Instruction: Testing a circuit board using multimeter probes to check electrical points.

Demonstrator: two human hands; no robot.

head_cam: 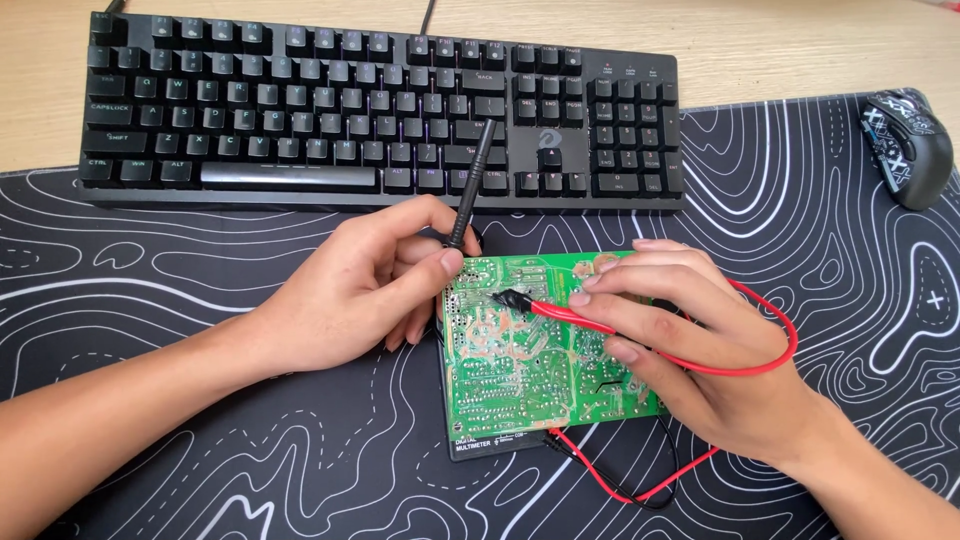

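Note:
A green circuit board (510, 365) lies solder side up on top of a black multimeter (500, 447), on a black desk mat. My left hand (365, 285) grips a black test probe (472, 185) like a pen, its tip at the board's upper left corner. My right hand (690, 340) holds a red test probe (560, 312) flat, its dark tip touching the board near the upper middle. Its red lead (770, 355) loops round my right hand and runs down below the board.
A black mechanical keyboard (380, 105) spans the back of the mat (200, 430). A black patterned mouse (908, 145) sits at the far right. Red and black leads (620, 485) curl below the board. A wooden desk (800, 40) shows beyond.

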